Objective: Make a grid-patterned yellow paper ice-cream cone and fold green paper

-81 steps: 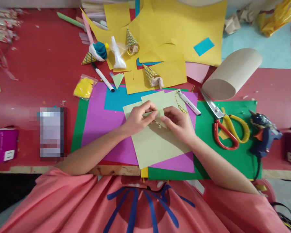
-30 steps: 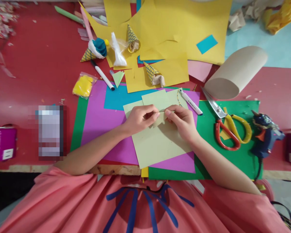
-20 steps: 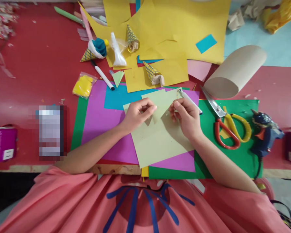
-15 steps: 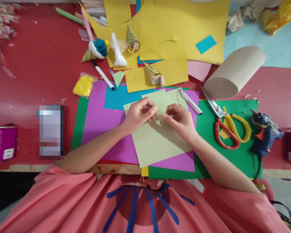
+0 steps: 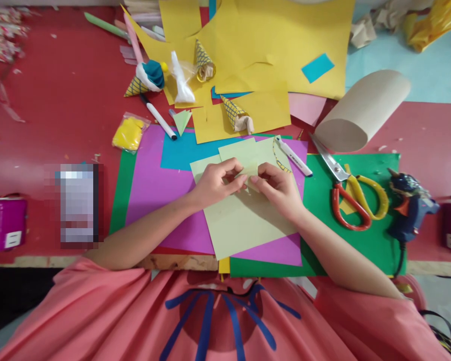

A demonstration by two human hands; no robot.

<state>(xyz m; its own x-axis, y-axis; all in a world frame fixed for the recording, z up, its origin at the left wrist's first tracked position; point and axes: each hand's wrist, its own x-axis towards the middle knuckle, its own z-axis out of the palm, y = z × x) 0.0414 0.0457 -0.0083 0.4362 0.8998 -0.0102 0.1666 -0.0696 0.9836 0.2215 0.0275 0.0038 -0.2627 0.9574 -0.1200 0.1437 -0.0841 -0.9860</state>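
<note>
Over the middle of the work surface, my left hand (image 5: pixel 218 179) and my right hand (image 5: pixel 280 186) nearly meet, thumbs and fingers pinched. Between them is a small pale green piece of paper (image 5: pixel 251 169), its edges partly covered by my fingertips. Beneath both hands lie larger pale green sheets (image 5: pixel 244 225), on top of a purple sheet (image 5: pixel 165 200). A curved yellow piece with dark markings (image 5: pixel 281 165) sits just behind my right hand. A white marker (image 5: pixel 293 156) lies beside it, slanting down to the right.
Scissors (image 5: pixel 351 193) with red and yellow handles and a glue gun (image 5: pixel 411 205) lie on green sheet (image 5: pixel 376 245). Behind are a cardboard tube (image 5: pixel 364 110), patterned paper cones (image 5: pixel 235 114), another marker (image 5: pixel 160 120) and a yellow bag (image 5: pixel 130 133). A blurred phone-like object (image 5: pixel 78 203) is left.
My hands have come slightly closer together. The small paper between my fingers now shows more of its face, and more of the marked yellow piece shows behind my right hand.
</note>
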